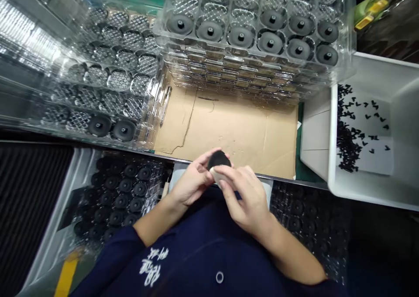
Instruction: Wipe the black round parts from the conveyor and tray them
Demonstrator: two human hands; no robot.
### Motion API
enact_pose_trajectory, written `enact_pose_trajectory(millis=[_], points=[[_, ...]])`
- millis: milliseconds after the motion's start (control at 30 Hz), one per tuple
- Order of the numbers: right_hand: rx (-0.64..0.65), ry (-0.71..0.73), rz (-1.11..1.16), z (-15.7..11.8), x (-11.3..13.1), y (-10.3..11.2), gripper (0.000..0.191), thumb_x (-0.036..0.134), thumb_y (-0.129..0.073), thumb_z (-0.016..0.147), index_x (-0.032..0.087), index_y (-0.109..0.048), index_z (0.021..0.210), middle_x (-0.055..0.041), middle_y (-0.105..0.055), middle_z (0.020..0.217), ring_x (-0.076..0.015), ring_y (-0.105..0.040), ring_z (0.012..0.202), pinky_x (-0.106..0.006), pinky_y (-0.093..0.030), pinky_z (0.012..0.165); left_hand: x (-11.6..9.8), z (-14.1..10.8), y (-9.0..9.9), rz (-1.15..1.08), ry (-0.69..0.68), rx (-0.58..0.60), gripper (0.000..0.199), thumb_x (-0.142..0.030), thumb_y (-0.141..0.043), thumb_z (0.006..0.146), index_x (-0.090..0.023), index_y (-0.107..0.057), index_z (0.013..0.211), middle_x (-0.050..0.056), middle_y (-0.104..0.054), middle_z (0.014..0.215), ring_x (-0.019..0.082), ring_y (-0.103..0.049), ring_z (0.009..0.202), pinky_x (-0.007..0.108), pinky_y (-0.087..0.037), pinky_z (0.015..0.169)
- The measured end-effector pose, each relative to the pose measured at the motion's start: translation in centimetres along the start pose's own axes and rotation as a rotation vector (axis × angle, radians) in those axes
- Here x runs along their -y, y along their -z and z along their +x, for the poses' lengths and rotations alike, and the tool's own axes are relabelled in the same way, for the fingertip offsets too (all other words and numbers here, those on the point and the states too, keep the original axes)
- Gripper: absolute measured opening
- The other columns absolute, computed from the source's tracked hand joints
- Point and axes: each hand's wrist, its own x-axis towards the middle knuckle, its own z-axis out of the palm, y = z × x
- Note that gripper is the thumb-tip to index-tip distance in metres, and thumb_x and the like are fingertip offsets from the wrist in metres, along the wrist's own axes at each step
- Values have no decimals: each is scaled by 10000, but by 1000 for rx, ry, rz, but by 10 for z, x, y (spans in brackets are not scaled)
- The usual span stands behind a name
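Observation:
A round black plastic part [218,158] is held up in front of my body, over the near edge of the cardboard. My left hand [196,177] wraps round its side, fingers and thumb closed on it. From the right, my right hand [242,192] reaches to its lower edge with finger and thumb closed together. A pale covering shows on a right fingertip at the part. Whether something small sits between the right fingers is hidden. Similar round black parts with a small central stub sit in the clear tray [255,52] beyond and the left clear tray [131,109].
Flat cardboard [235,127] covers the bench in front of me, with a pen-like rod [166,105] at its left. A white bin [363,186] on the right holds many small black pieces [348,146]. Below the bench edge, more trays hold black parts [126,186]. A yellow-green tool [371,11] lies top right.

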Motion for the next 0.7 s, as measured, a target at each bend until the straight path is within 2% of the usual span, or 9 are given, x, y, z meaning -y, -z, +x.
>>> enact_pose_trajectory(millis=[67, 200, 333, 433, 500, 567, 600, 633, 700], points=[[52, -10, -9, 1, -2, 0, 222, 135, -481, 905, 177, -591, 1093, -36, -698, 895, -136, -614, 763, -287, -428, 685, 1, 2, -5, 28, -18, 18, 607, -189, -871, 599, -245, -659, 1164, 45, -703, 1122, 175, -678, 978, 214, -538, 839], [-146, 29, -134, 0, -10, 10, 244, 134, -491, 903, 169, -578, 1128, -59, -700, 942, -156, -599, 772, -321, -419, 719, 5, 2, -19, 37, 11, 106, 599, -310, -887, 564, -210, -692, 1121, 51, -724, 1061, 161, -679, 967, 196, -519, 861], [23, 28, -50, -23, -9, 27, 243, 100, -504, 897, 180, -568, 1117, -27, -697, 876, -128, -581, 719, -290, -405, 675, 3, 0, -23, 34, 85, 136, 589, -188, -879, 583, -244, -686, 1137, 28, -723, 1101, 161, -679, 996, 215, -512, 904], [15, -81, -239, -32, -11, 39, 245, 106, -506, 902, 192, -580, 1118, -21, -664, 793, -128, -541, 674, -301, -356, 665, 4, -1, -25, 30, 149, 118, 607, -93, -851, 587, -246, -679, 1149, 10, -727, 1079, 137, -684, 958, 178, -521, 846], [-56, 58, -338, -27, -16, 44, 259, 123, -499, 910, 201, -592, 1139, -17, -635, 733, -135, -502, 645, -318, -326, 667, 7, -1, -28, 44, 204, 118, 636, -103, -859, 573, -239, -670, 1165, 9, -727, 1056, 138, -684, 946, 178, -521, 833], [-46, 280, -249, -18, -24, 46, 263, 137, -465, 930, 229, -599, 1138, -4, -633, 729, -130, -493, 642, -320, -322, 675, 10, -2, -30, 68, 253, 133, 663, -157, -884, 550, -204, -665, 1173, 37, -723, 1054, 170, -685, 950, 213, -528, 844], [-1, 324, -165, -14, -27, 47, 263, 140, -451, 940, 239, -596, 1136, 2, -649, 766, -124, -512, 664, -316, -332, 690, 12, -2, -29, 76, 264, 148, 663, -205, -893, 547, -182, -665, 1169, 56, -723, 1042, 185, -689, 934, 233, -536, 839], [52, 294, -100, -11, -30, 47, 260, 140, -448, 946, 243, -591, 1137, 7, -664, 817, -116, -536, 695, -310, -343, 706, 13, -3, -29, 83, 272, 163, 657, -267, -895, 554, -161, -665, 1161, 75, -724, 1026, 198, -695, 909, 254, -546, 827], [103, 92, -97, -7, -30, 46, 256, 130, -468, 941, 232, -582, 1145, 7, -677, 897, -108, -571, 758, -305, -352, 737, 15, -3, -26, 96, 268, 175, 678, -403, -885, 549, -139, -668, 1135, 100, -726, 984, 226, -704, 872, 297, -564, 805]])
